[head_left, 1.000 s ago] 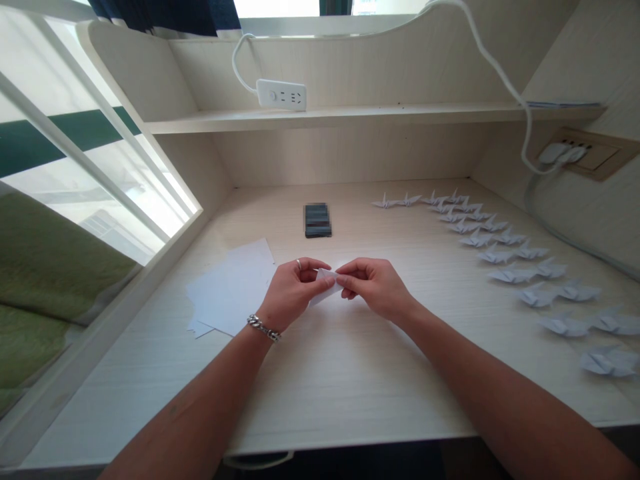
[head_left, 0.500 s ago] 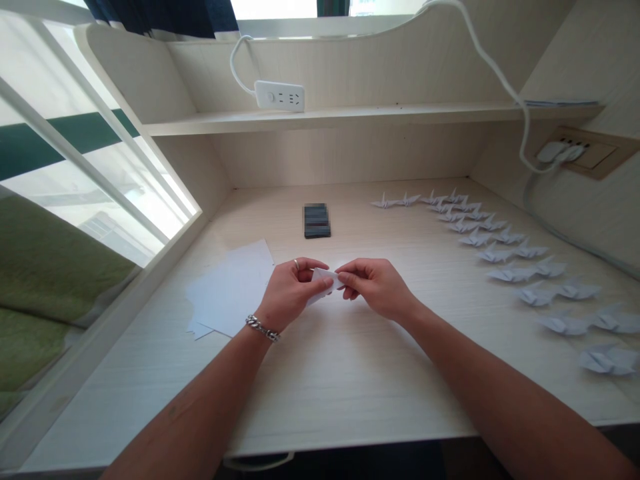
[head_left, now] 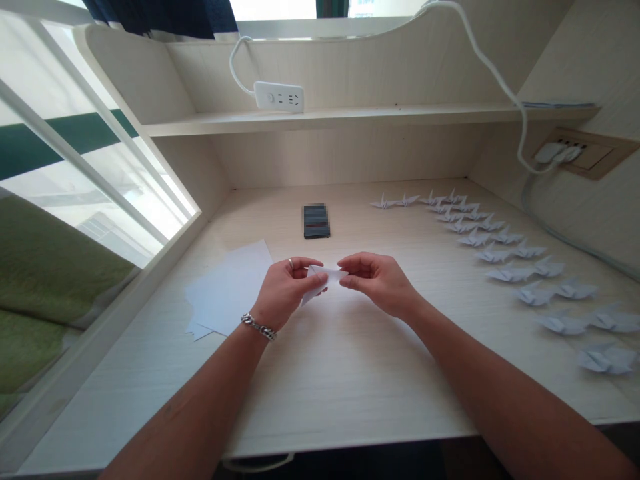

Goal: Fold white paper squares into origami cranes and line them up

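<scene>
Folded paper, white, sharp-cornered, pale wood-grained desk

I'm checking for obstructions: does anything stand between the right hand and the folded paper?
Nothing visible does. The right hand is at the right tip of the folded paper; the left hand pinches its other side.

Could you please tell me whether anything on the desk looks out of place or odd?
Mildly: the white sheets beside the left hand lie unevenly fanned, not squared up, and the dark object farther back looks pixelated, hiding its details. I see no spill.
</scene>
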The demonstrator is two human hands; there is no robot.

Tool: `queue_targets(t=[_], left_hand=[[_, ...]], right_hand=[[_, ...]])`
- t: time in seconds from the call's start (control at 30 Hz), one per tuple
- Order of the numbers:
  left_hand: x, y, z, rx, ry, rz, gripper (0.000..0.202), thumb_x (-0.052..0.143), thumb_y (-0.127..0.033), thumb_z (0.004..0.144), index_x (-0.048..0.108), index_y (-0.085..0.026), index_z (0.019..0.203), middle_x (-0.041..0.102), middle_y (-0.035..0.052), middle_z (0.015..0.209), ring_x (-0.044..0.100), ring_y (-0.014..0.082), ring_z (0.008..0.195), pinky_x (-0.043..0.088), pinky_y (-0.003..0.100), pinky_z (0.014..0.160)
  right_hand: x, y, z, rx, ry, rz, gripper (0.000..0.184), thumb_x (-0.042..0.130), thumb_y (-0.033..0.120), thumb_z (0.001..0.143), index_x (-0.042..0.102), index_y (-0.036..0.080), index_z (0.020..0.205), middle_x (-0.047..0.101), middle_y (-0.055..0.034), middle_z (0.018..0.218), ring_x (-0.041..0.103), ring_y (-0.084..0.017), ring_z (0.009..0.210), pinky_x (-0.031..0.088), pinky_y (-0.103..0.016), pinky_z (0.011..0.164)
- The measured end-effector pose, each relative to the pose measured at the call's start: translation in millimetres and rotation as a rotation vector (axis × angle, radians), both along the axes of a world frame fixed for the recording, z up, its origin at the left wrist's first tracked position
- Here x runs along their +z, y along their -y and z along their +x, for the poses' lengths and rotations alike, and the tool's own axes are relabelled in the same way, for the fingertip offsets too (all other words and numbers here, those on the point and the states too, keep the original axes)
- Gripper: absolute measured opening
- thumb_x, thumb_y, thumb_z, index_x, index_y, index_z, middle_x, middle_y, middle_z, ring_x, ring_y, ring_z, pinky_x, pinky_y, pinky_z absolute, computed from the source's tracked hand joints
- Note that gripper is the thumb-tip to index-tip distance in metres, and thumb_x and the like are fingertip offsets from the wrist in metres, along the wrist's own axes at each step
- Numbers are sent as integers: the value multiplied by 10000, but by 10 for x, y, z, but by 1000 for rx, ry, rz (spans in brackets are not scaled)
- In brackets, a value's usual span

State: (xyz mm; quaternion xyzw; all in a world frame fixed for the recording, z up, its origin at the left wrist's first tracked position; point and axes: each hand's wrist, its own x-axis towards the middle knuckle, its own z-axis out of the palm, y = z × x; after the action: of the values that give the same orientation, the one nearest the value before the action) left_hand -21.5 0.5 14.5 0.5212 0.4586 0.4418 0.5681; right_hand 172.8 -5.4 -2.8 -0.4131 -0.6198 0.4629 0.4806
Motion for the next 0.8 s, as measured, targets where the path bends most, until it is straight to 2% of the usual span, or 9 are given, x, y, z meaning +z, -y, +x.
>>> queue_targets(t=[0.07, 0.2, 0.47, 0.63, 0.8], left_hand=[[2, 6, 2, -12, -12, -3, 340, 808, -260, 640, 660, -107, 905, 655, 2, 596, 672, 158, 602, 520, 239, 560], [-14, 6, -6, -42, -18, 17, 342, 801, -280, 654, 658, -114, 916, 660, 6, 603, 673, 159, 609, 511, 232, 548], [-20, 9, -4, -37, -58, 58, 360, 799, -317, 653, 661, -116, 917, 710, 58, 703, 685, 180, 658, 525, 260, 595], [1, 31, 10, -56, -143, 96, 328, 784, -328, 664, 674, -118, 892, 720, 77, 741, 686, 189, 683, 529, 276, 624], [15, 39, 10, -60, -231, 134, 294, 744, -375, 698, 704, -130, 856, 723, 68, 731, 672, 178, 661, 484, 241, 557]], right_hand=[[0, 18, -12, -13, 44, 28, 272, 770, 270, 688, 720, 181, 940, 725, -55, 903, 667, -189, 830, 541, -326, 768], [12, 33, -32, -26, 36, -6, 223, 737, 258, 713, 737, 168, 917, 722, -35, 758, 660, -162, 687, 549, -322, 696], [32, 17, -55, 10, -109, -168, 342, 788, 373, 646, 725, 113, 859, 690, -43, 642, 653, -160, 611, 557, -323, 634], [47, 57, -79, 44, 3, -108, 312, 737, 382, 718, 720, 131, 903, 689, -48, 684, 633, -151, 622, 525, -291, 607], [54, 72, -98, 49, 46, -121, 268, 699, 376, 754, 740, 135, 865, 676, -38, 639, 609, -136, 575, 500, -272, 568]])
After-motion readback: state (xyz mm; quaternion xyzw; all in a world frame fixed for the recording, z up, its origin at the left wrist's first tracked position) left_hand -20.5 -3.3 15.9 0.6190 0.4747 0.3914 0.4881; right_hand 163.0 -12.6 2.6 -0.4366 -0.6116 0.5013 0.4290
